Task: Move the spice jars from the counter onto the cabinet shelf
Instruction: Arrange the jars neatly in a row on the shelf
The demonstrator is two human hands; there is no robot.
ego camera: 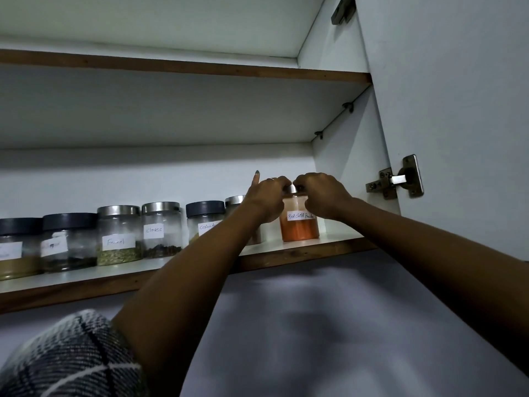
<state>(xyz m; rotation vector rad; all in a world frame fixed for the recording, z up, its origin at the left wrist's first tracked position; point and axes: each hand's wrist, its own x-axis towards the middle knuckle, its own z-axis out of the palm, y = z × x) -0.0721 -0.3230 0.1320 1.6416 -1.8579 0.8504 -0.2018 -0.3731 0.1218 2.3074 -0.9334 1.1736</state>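
Sleeve (71,356) nearest; our left hand (266,200) and right hand (322,196) both clasp the chilli jar (300,229) lid on the shelf (177,277). Glass: likely heavy, slippery, breakable.

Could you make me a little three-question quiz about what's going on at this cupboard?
1. True or false: the red chilli powder jar stands at the right end of the row on the shelf.
2. Which label sits between the fennel jar and the coriander jar? A) Cloves B) Turmeric C) Cumin
3. Fill in: the left hand and the right hand both meet at the chilli jar's ____.

Key: 1 true. 2 A, the cloves jar. 3 lid.
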